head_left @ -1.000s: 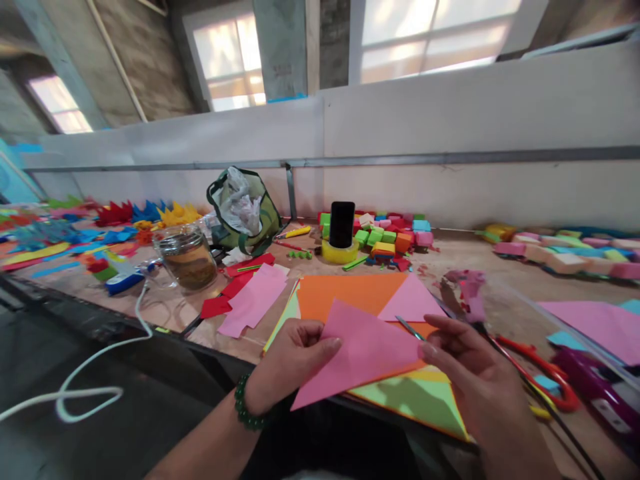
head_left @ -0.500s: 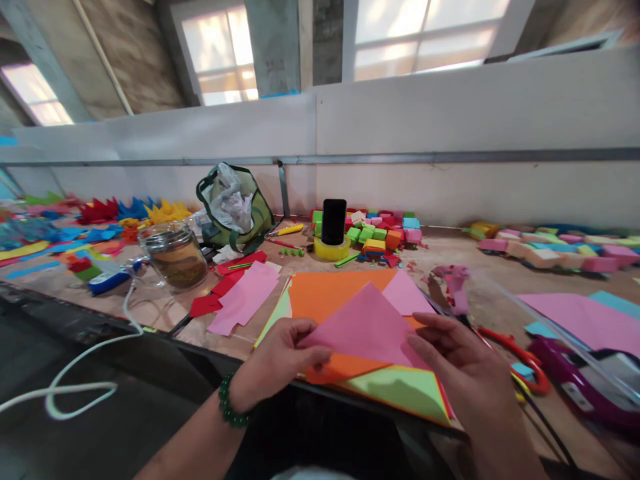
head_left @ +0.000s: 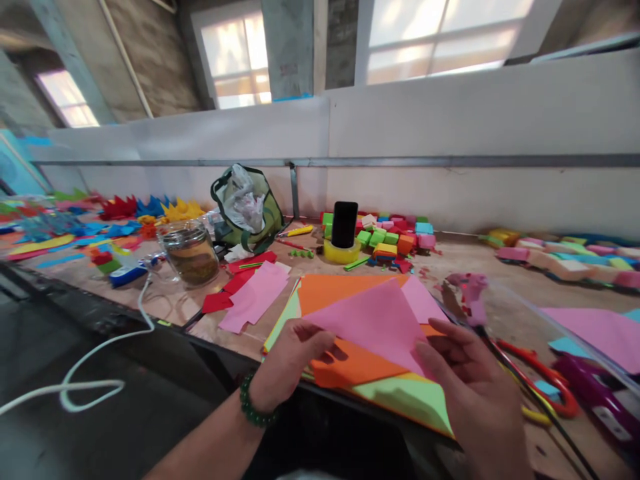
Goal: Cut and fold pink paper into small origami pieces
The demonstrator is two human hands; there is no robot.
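A pink sheet of paper [head_left: 377,320], folded to a pointed corner at the top, is held between my two hands. My left hand [head_left: 295,360], with a green bead bracelet at its wrist, pinches the sheet's left corner. At the right corner, my right hand [head_left: 465,373] grips the paper between thumb and fingers. Beneath it lies a stack of coloured sheets, with orange paper [head_left: 325,290] on top and pale green paper [head_left: 410,400] showing at the front edge. Another pink piece [head_left: 423,300] sticks out behind the held sheet.
Left of the stack lie pink paper strips [head_left: 257,297] and a glass jar [head_left: 190,257]. A phone [head_left: 345,225] stands in a yellow tape roll [head_left: 341,251] before small paper blocks [head_left: 385,237]. On the right are a pink glue gun [head_left: 473,293], orange-handled scissors [head_left: 565,393] and a purple device [head_left: 600,393].
The view has swung slightly left, so everything sits further right. The pink sheet's point has tilted to the right, and both hands keep hold of its corners.
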